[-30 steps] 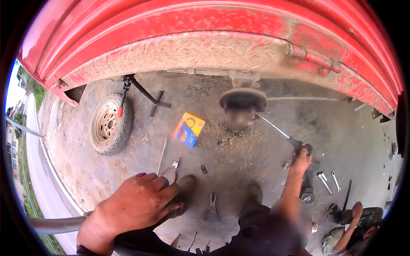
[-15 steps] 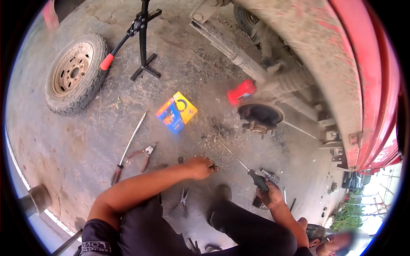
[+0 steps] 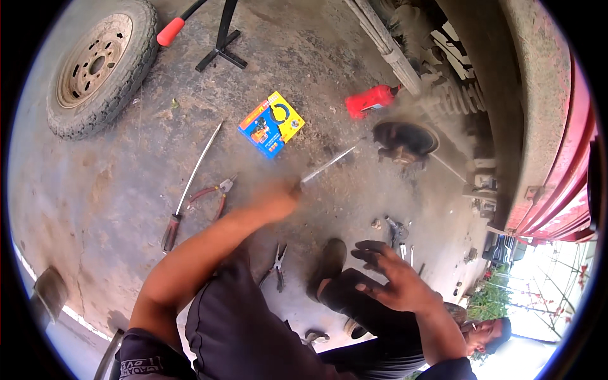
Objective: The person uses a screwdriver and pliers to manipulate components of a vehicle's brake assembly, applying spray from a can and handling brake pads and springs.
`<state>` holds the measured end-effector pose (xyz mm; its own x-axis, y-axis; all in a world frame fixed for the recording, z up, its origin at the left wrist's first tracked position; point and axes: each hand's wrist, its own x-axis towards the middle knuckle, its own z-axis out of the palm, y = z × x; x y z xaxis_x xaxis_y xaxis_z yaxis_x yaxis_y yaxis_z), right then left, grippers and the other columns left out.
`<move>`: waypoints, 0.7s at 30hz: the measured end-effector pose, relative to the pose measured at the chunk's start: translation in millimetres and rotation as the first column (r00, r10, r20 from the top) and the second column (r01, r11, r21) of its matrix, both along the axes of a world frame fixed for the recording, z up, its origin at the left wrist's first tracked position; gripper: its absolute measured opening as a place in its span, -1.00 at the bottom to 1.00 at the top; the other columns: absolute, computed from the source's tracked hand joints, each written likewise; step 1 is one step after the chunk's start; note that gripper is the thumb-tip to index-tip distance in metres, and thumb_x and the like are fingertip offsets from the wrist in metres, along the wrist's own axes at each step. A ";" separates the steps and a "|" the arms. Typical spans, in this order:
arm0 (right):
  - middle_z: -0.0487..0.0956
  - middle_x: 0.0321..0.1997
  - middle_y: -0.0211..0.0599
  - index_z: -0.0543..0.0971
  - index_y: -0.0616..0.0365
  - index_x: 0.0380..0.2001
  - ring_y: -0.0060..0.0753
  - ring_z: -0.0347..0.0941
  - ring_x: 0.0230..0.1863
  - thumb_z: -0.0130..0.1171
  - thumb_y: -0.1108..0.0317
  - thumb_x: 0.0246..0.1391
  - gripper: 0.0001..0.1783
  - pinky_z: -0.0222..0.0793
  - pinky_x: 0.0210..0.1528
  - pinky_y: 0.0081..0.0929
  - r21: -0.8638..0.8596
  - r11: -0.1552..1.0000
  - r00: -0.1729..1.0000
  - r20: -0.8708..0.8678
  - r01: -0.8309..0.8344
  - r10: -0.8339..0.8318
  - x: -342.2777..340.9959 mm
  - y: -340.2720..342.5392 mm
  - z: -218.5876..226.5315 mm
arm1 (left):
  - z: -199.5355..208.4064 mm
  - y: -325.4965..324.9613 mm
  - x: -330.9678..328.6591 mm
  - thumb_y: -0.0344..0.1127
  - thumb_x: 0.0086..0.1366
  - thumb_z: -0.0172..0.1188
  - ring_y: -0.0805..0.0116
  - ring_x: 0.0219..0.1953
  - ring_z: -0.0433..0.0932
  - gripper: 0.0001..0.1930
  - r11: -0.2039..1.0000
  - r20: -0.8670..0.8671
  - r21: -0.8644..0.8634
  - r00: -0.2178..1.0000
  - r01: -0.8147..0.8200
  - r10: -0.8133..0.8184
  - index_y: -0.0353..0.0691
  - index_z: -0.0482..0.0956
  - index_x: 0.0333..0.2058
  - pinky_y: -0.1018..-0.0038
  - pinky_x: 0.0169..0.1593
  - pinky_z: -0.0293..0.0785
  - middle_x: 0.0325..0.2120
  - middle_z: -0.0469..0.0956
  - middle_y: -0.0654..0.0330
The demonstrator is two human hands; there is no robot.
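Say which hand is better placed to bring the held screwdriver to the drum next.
Probably the left hand: though blurred, it appears to grip the screwdriver, whose shaft points toward the drum. The right hand is open, fingers spread, holding nothing.

1. Top left, a dusty black tyre on a rust-stained steel wheel (image 3: 104, 71), resting on the grey concrete floor (image 3: 120, 183).
2. Right of it, a black metal stand (image 3: 223, 39), beside a black lever with a red sleeve (image 3: 171, 31).
3. Centre now: a blue-and-yellow printed box (image 3: 271, 125)!
4. Further right, a bright red bottle (image 3: 368, 101).
5. Lower right, a person in a dark cap (image 3: 486, 335), green foliage (image 3: 491, 296) just above.
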<state>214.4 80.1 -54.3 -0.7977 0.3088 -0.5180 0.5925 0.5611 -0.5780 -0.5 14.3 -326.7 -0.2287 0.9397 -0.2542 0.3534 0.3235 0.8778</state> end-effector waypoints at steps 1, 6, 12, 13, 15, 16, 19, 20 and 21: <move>0.54 0.19 -0.01 0.48 0.27 0.21 -0.04 0.56 0.17 0.39 0.47 0.10 -0.41 0.51 0.17 -0.28 0.092 0.996 0.997 0.075 -0.017 0.010 8.1 1.5 19.0 | 3.8 -9.8 -7.0 -0.18 0.45 0.07 -0.14 -0.21 0.66 -0.75 1.000 -0.106 -0.009 0.994 0.026 -0.027 -0.19 0.61 -0.09 0.08 -0.16 0.60 -0.28 0.63 -0.20; 0.61 0.09 -0.06 0.57 0.26 0.11 -0.07 0.60 0.07 0.33 0.58 0.03 -0.49 0.53 0.09 -0.31 0.440 0.865 0.948 0.083 0.240 -0.306 71.9 25.2 75.7 | 35.2 -1.2 -13.5 -0.25 0.34 0.14 -0.09 -0.30 0.68 -0.80 0.986 -0.380 0.150 0.917 -0.067 0.120 -0.22 0.64 -0.20 0.05 -0.25 0.61 -0.42 0.63 -0.10; 0.63 0.07 -0.16 0.56 0.32 0.07 -0.36 0.61 -0.04 0.30 0.61 0.06 -0.55 0.54 -0.01 -0.42 0.362 0.790 0.841 0.030 0.494 -0.540 104.6 35.3 82.4 | 39.6 43.8 -26.4 -0.28 0.27 0.22 -0.06 -0.39 0.68 -0.83 0.962 -0.521 0.271 0.835 -0.033 0.176 -0.26 0.63 -0.27 0.08 -0.32 0.60 -0.49 0.62 -0.07; 0.63 0.08 -0.17 0.56 0.32 0.07 -0.37 0.61 -0.04 0.30 0.61 0.06 -0.55 0.54 -0.01 -0.43 0.342 0.808 0.843 0.076 0.479 -0.532 101.8 34.0 83.5 | 43.8 46.7 -29.9 -0.29 0.26 0.21 -0.06 -0.39 0.68 -0.83 0.968 -0.525 0.250 0.838 -0.016 0.150 -0.26 0.64 -0.29 0.09 -0.32 0.60 -0.49 0.63 -0.08; 0.63 0.09 -0.17 0.56 0.33 0.07 -0.37 0.61 -0.05 0.31 0.61 0.05 -0.54 0.53 -0.01 -0.44 0.344 0.810 0.844 0.081 0.475 -0.529 102.2 33.6 82.7 | 49.1 54.1 -35.2 -0.31 0.23 0.19 -0.06 -0.38 0.68 -0.84 0.978 -0.531 0.208 0.842 0.017 0.098 -0.25 0.65 -0.32 0.10 -0.31 0.61 -0.48 0.64 -0.09; 0.63 0.09 -0.17 0.55 0.33 0.07 -0.36 0.61 -0.05 0.32 0.61 0.05 -0.54 0.53 -0.01 -0.44 0.343 0.815 0.850 0.083 0.466 -0.521 101.7 35.0 81.9 | 49.3 61.7 -36.0 -0.31 0.22 0.19 -0.06 -0.38 0.68 -0.84 0.984 -0.527 0.169 0.849 0.051 0.046 -0.25 0.66 -0.33 0.10 -0.30 0.61 -0.47 0.64 -0.09; 0.62 0.11 -0.14 0.54 0.35 0.08 -0.33 0.61 -0.04 0.32 0.62 0.02 -0.51 0.54 0.01 -0.42 0.307 0.834 0.866 0.056 0.458 -0.497 106.6 37.7 81.4 | 50.0 83.1 -28.6 -0.32 0.20 0.17 -0.07 -0.36 0.69 -0.84 0.986 -0.516 0.109 0.855 0.129 -0.055 -0.24 0.67 -0.34 0.09 -0.27 0.62 -0.45 0.65 -0.09; 0.62 0.11 -0.14 0.54 0.35 0.08 -0.34 0.60 -0.04 0.32 0.62 0.02 -0.50 0.55 0.01 -0.42 0.306 0.844 0.877 0.051 0.441 -0.477 108.3 38.3 82.1 | 49.4 86.4 -25.8 -0.32 0.20 0.16 -0.07 -0.36 0.69 -0.83 0.982 -0.525 0.124 0.849 0.141 -0.056 -0.24 0.68 -0.34 0.08 -0.27 0.62 -0.46 0.66 -0.09; 0.64 0.05 -0.17 0.56 0.34 0.05 -0.38 0.59 -0.09 0.29 0.65 0.00 -0.53 0.53 -0.03 -0.45 0.320 0.837 0.880 0.024 0.443 -0.475 107.6 38.5 81.1 | 48.8 89.0 -23.8 -0.33 0.19 0.15 -0.07 -0.35 0.69 -0.83 0.978 -0.535 0.138 0.843 0.154 -0.058 -0.24 0.68 -0.33 0.07 -0.26 0.62 -0.46 0.66 -0.09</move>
<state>322.0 118.7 26.8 -0.4761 0.7776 -0.4107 0.8692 0.3453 -0.3539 -24.3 103.3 -277.8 -0.1789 0.9831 0.0401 0.8003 0.1217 0.5871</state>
